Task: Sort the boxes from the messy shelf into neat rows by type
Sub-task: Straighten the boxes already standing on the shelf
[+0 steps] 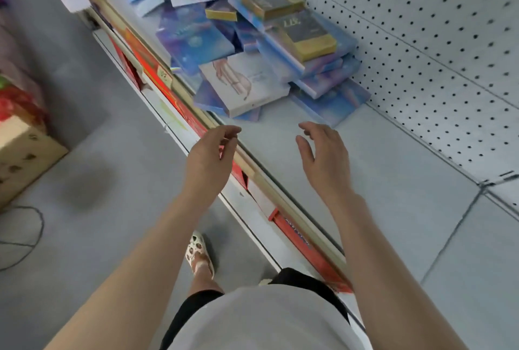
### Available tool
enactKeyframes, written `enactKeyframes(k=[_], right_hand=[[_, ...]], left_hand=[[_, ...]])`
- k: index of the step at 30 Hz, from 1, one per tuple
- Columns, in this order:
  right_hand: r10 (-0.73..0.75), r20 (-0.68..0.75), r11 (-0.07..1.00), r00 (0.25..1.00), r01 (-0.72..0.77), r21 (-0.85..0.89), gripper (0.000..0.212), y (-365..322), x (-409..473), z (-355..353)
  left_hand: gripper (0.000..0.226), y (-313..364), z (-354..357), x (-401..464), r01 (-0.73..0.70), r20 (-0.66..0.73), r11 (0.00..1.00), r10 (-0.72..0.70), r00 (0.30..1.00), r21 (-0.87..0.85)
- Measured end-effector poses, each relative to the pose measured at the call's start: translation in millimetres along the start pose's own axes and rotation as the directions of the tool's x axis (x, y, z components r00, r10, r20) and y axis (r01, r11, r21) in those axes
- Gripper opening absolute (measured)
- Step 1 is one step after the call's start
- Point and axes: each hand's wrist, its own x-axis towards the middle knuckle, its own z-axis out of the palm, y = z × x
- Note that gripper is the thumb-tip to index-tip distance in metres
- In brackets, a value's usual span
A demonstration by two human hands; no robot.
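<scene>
The pale grey shelf [365, 169] is smooth painted metal, backed by a white pegboard panel [421, 26] dotted with small round holes and edged in front by a cream and red price rail [252, 164]. On its far-left part lies the pile of boxes [252, 49], flat rectangular cartons heaped at odd angles: several glossy blue and purple ones, at least three dark ones with gold edges near the top, and one white box [247, 88] with a faint drawing on its lid at the front. The lower boxes are half buried and motion blur smears the far ones, so an exact count cannot be made. Both hands hover short of the pile, touching nothing: the left hand [210, 153] over the rail, fingers loosely curled and empty; the right hand [323, 153] above the bare shelf, fingers relaxed and apart. A cardboard carton [22, 158] is cut off at the left edge.
</scene>
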Motion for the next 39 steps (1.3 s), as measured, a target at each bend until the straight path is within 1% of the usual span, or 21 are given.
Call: enactKeyframes(k=[3,6,12,16,19,21,22,23,26,29,32,34,37,39], right_hand=[[0.019,-0.057,1.0,0.998,-0.019,-0.013,0.028,-20,44,28],[0.039,-0.126,0.998,0.991,-0.045,-0.039,0.027,-45,85,55],[0.153,-0.226,0.979,0.962,-0.179,-0.101,0.025,-99,164,95],[0.15,-0.27,0.967,0.951,-0.198,-0.158,0.027,-121,215,103],[0.15,-0.32,0.952,0.935,-0.224,-0.208,0.029,-128,253,100],[0.18,-0.358,0.928,0.916,-0.279,-0.246,0.031,-126,281,97],[0.212,-0.363,0.907,0.907,-0.321,-0.273,0.034,-122,294,96],[0.254,-0.355,0.875,0.9,-0.37,-0.311,0.037,-118,307,95],[0.417,-0.307,0.752,0.856,-0.514,-0.412,0.053,-108,339,95],[0.547,-0.283,0.683,0.788,-0.616,-0.393,0.068,-107,360,104],[0.597,-0.22,0.671,0.772,-0.63,-0.39,0.068,-108,371,118],[0.621,-0.199,0.687,0.758,-0.649,-0.327,0.063,-110,372,125],[0.632,-0.202,0.698,0.748,-0.663,-0.27,0.059,-111,374,128],[0.648,-0.207,0.683,0.733,-0.679,-0.269,0.056,-113,374,127]], left_hand=[[0.024,-25,-15,60,-0.041,0.027,0.999,0.041,0.999,0.0],[0.024,-52,-36,121,-0.105,0.09,0.994,0.105,0.99,-0.003],[0.024,-97,-84,234,-0.2,0.168,0.979,0.203,0.965,-0.035],[0.022,-113,-96,297,-0.225,0.227,0.972,0.234,0.945,-0.066],[0.019,-115,-94,338,-0.249,0.257,0.967,0.252,0.933,-0.043],[0.024,-110,-91,363,-0.294,0.277,0.955,0.291,0.916,-0.032],[0.029,-106,-89,374,-0.316,0.288,0.948,0.312,0.905,-0.034],[0.03,-103,-88,384,-0.33,0.299,0.943,0.326,0.897,-0.037],[0.022,-94,-82,414,-0.373,0.316,0.928,0.358,0.879,-0.013],[0.026,-87,-78,446,-0.421,0.327,0.907,0.392,0.86,0.02],[0.028,-87,-70,474,-0.468,0.359,0.882,0.422,0.833,0.049],[0.029,-87,-63,492,-0.51,0.385,0.858,0.45,0.806,0.064],[0.036,-85,-47,524,-0.564,0.44,0.824,0.49,0.753,0.047],[0.044,-82,-32,547,-0.59,0.511,0.805,0.483,0.711,0.06]])
